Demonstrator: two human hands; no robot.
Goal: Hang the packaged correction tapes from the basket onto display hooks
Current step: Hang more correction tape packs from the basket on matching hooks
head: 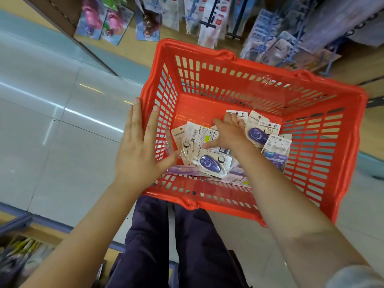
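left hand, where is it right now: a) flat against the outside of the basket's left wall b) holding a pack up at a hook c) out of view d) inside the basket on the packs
a: the left hand lies with straight fingers against the left wall of the red basket, while the right hand reaches onto the correction tape packs inside.

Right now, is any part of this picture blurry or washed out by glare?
Head view: the hanging packets along the top are smeared by blur, and the basket rim's right edge is soft; bright light streaks glare off the floor; the correction tape packs under the right hand stay fairly sharp; wide-angle bending curves the edges.
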